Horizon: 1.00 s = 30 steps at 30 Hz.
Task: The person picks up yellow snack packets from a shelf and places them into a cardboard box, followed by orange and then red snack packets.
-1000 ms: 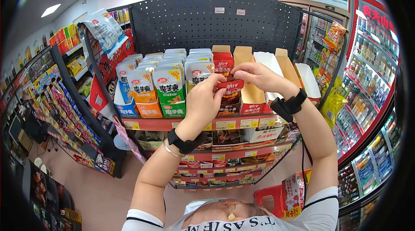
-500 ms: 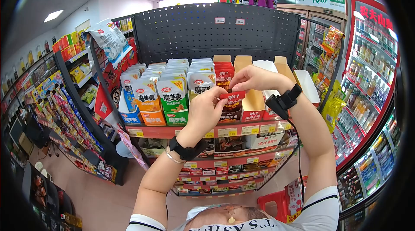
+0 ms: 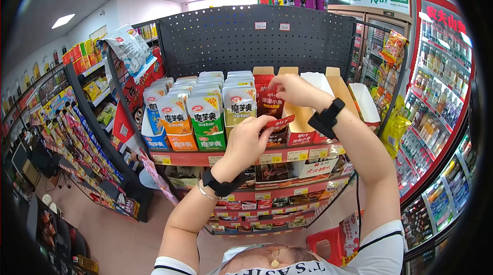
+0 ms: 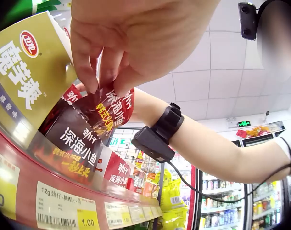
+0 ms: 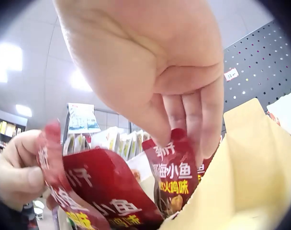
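Observation:
My left hand [image 3: 250,137] pinches the top of a small red snack packet [image 3: 280,121], tilted at the front of a display box [image 4: 76,143] of the same packets. In the right wrist view this held packet [image 5: 57,172] is at the left, beside another red packet [image 5: 107,187] leaning forward. Farther back in the box, my right hand [image 3: 297,90] pinches the top edge of a standing red packet [image 5: 170,167], thumb in front and fingers behind. The lower part of that packet stays inside the box.
Orange, green and olive pouches [image 3: 240,104] stand in rows to the left. On the right are cut-open cardboard boxes [image 3: 300,121] and a white box [image 3: 363,103]. A pegboard [image 3: 251,38] rises behind; price tags [image 3: 270,158] line the shelf edge.
My right hand has left the packet in the left hand and moved back to another packet. My left hand has come slightly down and nearer, its packet tipping over.

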Each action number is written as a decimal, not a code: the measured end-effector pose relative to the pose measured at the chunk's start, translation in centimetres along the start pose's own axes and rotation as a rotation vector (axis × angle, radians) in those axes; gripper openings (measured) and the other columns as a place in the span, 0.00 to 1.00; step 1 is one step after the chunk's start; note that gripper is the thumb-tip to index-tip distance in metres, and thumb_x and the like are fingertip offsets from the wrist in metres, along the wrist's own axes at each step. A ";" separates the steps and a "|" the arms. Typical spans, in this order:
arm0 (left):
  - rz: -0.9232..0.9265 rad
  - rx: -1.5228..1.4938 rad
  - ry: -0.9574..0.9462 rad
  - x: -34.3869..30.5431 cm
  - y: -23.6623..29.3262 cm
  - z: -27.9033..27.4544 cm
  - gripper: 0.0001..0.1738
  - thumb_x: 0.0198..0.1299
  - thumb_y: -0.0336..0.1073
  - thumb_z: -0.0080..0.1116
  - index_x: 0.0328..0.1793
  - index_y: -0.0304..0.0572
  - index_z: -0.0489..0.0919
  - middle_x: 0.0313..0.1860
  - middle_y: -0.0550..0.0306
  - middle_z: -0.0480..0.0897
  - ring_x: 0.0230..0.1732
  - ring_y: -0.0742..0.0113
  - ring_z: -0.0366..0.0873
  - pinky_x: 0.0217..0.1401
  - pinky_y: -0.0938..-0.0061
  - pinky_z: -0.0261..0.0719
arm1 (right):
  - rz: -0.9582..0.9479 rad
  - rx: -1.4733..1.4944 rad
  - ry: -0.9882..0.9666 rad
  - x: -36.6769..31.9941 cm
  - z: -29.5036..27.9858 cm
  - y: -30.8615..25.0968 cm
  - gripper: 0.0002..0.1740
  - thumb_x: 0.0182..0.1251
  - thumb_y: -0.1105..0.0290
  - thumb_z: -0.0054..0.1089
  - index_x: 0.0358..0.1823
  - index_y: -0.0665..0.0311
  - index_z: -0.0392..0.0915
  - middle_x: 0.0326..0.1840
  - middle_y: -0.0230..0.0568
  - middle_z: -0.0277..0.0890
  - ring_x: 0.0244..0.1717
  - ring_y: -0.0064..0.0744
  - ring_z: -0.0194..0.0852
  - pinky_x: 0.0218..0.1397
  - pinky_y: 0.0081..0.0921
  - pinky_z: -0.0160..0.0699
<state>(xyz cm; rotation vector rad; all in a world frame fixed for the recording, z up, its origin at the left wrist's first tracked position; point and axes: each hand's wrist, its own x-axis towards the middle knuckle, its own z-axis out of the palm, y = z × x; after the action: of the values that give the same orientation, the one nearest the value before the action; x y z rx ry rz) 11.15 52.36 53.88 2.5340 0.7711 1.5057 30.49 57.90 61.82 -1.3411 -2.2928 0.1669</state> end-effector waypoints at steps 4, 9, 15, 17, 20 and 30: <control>-0.012 0.006 0.018 -0.1 -0.3 0.1 0.10 0.56 0.30 0.59 0.45 0.41 0.79 0.28 0.52 0.79 0.23 0.61 0.74 0.28 0.71 0.72 | 0.019 -0.334 0.151 0.8 1.4 -0.7 0.18 0.54 0.80 0.51 0.49 0.65 0.72 0.42 0.53 0.78 0.45 0.51 0.76 0.47 0.39 0.75; -0.016 -0.002 0.031 -0.1 -0.5 0.1 0.11 0.55 0.30 0.59 0.45 0.41 0.80 0.29 0.52 0.80 0.23 0.62 0.76 0.28 0.72 0.73 | 0.055 -0.419 0.116 1.0 1.7 -1.1 0.10 0.53 0.79 0.52 0.39 0.68 0.71 0.40 0.53 0.78 0.45 0.50 0.76 0.47 0.39 0.75; -0.019 -0.003 0.039 -0.1 -0.5 0.2 0.11 0.55 0.30 0.60 0.46 0.41 0.80 0.31 0.51 0.81 0.25 0.63 0.77 0.30 0.73 0.74 | 0.074 -0.404 0.093 1.4 2.0 -0.7 0.20 0.52 0.73 0.61 0.49 0.66 0.71 0.44 0.53 0.77 0.48 0.50 0.75 0.49 0.39 0.73; -0.020 0.008 0.046 -0.1 -0.7 0.3 0.11 0.54 0.30 0.60 0.45 0.41 0.80 0.31 0.51 0.81 0.25 0.63 0.78 0.30 0.73 0.75 | 0.034 -0.386 0.162 1.0 2.1 -0.7 0.18 0.52 0.74 0.61 0.46 0.67 0.73 0.43 0.52 0.76 0.47 0.49 0.75 0.50 0.38 0.73; -0.027 0.021 0.070 -0.2 -1.0 0.4 0.11 0.54 0.30 0.61 0.44 0.40 0.80 0.31 0.51 0.81 0.25 0.63 0.78 0.30 0.74 0.75 | -0.033 -0.395 0.265 0.0 1.9 -1.3 0.16 0.50 0.74 0.64 0.42 0.67 0.75 0.44 0.52 0.74 0.47 0.47 0.74 0.50 0.36 0.73; -0.088 -0.044 0.093 -0.4 -1.1 0.5 0.09 0.52 0.30 0.62 0.41 0.40 0.81 0.27 0.52 0.80 0.26 0.61 0.78 0.30 0.72 0.74 | 0.033 -0.253 0.283 -1.3 1.5 -1.9 0.18 0.49 0.70 0.66 0.43 0.65 0.76 0.31 0.44 0.77 0.37 0.42 0.77 0.41 0.34 0.74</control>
<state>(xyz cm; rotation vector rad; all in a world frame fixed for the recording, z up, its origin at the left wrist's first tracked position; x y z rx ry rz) 11.03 53.26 52.95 2.3801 0.8399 1.6031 28.89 56.00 60.70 -1.4222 -2.1037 -0.2946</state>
